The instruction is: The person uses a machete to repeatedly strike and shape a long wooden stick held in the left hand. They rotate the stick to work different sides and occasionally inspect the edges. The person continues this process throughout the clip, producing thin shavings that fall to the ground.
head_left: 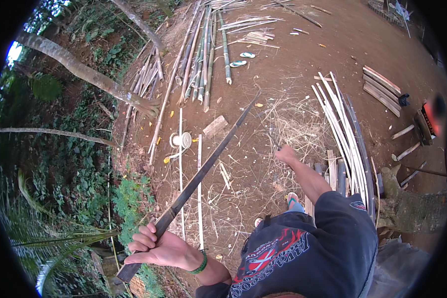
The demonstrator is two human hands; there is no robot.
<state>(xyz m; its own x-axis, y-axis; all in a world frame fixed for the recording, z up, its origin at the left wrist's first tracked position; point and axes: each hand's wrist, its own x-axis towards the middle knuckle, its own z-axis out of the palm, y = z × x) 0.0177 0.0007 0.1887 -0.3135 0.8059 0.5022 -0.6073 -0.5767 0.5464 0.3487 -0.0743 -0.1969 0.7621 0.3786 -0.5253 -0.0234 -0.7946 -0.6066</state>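
My left hand [154, 246], with a green band at the wrist, is closed round the near end of a long dark bamboo strip [203, 171]. The strip slants up and away to the right, its far tip above the ground litter. To the right, my right hand [286, 154] makes a fist round the dark handle of what looks like a knife [272, 133]. Its thin blade points away from me and is hard to make out against the shavings [298, 121]. The blade and the strip are apart.
Bamboo poles [203, 59] lie piled at the far left. Pale split strips [342, 129] are stacked on the right, near a tree stump [407, 198]. A spool [181, 140], a wood block [215, 126] and loose sandals [238, 63] lie on the dirt. Trees and plants border the left.
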